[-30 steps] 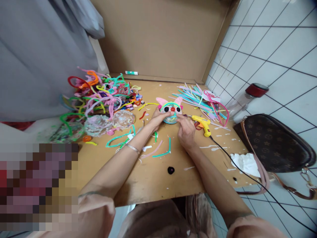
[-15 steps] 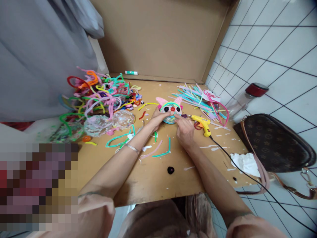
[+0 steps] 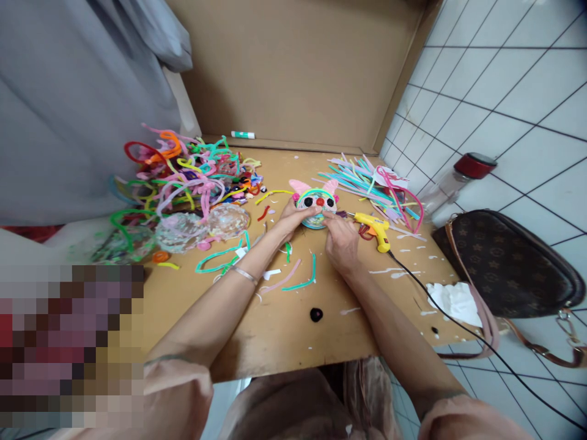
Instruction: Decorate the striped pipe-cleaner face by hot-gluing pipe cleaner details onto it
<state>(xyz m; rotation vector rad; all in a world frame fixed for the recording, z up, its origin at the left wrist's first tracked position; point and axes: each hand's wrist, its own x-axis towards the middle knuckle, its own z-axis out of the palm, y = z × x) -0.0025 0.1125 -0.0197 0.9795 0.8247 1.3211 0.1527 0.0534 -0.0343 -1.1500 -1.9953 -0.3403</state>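
Observation:
At the middle of the table sits a round craft animal head [image 3: 320, 201] with pink ears, black eyes, a red nose and a teal-and-yellow band. My left hand [image 3: 293, 215] is closed around its left side, thumb across the lower front. My right hand [image 3: 342, 241] presses its fingertips to the lower right front, below the nose; whether a small piece lies under them I cannot tell. Just right of that hand lies a yellow glue gun [image 3: 376, 230] with a black cord. Nearer me are a bent teal pipe cleaner [image 3: 313, 272] and a black pompom [image 3: 316, 315].
Tangled pipe cleaners [image 3: 183, 165] and clear craft balls [image 3: 224, 220] crowd the left. Straight pipe cleaners [image 3: 353, 177] lie at the back right. A red-lidded bottle [image 3: 452, 183], brown handbag [image 3: 504, 263] and white tissue [image 3: 454, 302] line the right. A glue stick [image 3: 243, 134] lies at the back.

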